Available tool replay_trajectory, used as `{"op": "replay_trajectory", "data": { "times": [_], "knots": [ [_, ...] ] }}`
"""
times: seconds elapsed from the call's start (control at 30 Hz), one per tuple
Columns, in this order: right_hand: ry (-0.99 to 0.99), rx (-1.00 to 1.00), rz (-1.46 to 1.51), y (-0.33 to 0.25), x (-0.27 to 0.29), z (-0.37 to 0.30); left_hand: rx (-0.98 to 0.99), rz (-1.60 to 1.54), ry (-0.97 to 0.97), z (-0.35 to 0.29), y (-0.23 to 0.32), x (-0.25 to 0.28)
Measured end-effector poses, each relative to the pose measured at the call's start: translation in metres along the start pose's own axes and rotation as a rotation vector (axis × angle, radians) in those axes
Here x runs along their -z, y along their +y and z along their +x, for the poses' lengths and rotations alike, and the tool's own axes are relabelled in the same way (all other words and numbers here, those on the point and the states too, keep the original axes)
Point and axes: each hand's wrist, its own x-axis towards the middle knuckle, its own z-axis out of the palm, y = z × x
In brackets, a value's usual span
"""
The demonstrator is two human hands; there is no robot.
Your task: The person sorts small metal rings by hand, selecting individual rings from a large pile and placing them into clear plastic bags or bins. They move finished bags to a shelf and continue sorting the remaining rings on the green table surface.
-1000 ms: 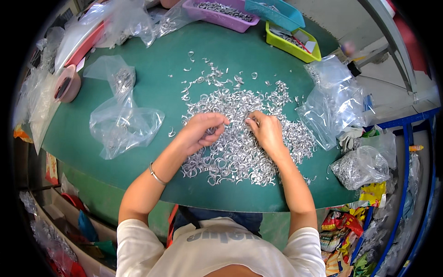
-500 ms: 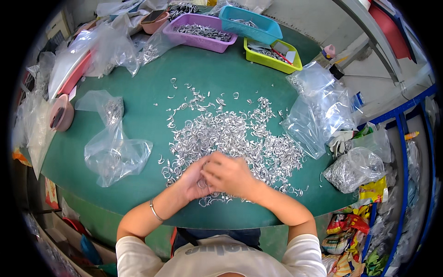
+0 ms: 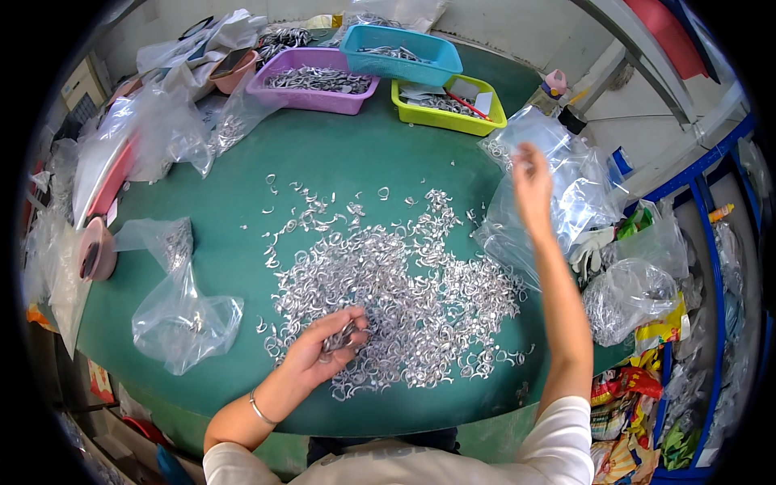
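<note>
A broad heap of small silver ring-like metal pieces [image 3: 404, 299] is spread over the green table. At its near left edge my left hand [image 3: 327, 343] is turned palm up, its fingers curled round a small handful of these pieces. My right hand [image 3: 532, 182] is stretched far out to the right, above the clear plastic bag [image 3: 566, 190] that lies there with some pieces near its far left end. Motion smears the right fingers, and whether anything is between them cannot be made out.
A purple tray [image 3: 315, 99], a blue tray [image 3: 404, 63] and a yellow-green tray [image 3: 453, 120] of metal pieces stand at the back. Another clear bag [image 3: 186, 323] lies left, near a pink bowl [image 3: 99, 255]. A filled bag [image 3: 630, 299] sits at the right edge.
My hands were together over the near edge of the heap. The right has swung out to the far right, over the bag; the left stays near the heap, holding pieces. The view has shifted slightly.
</note>
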Motion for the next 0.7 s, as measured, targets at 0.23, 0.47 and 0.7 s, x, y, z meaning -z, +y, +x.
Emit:
{"op": "replay_trajectory", "data": {
  "times": [0.23,0.47,0.7],
  "knots": [
    [0.090,-0.322,-0.545,0.180,0.020,0.130,-0.052,0.088,0.029,-0.001,0.003,-0.004],
    [-0.030,-0.584,-0.597,0.146,0.009,0.133,-0.056,0.140,0.069,-0.003,0.005,-0.003],
    [0.254,-0.045,-0.307,0.128,0.021,0.134,-0.042,0.126,0.018,0.002,0.004,0.000]
  ]
}}
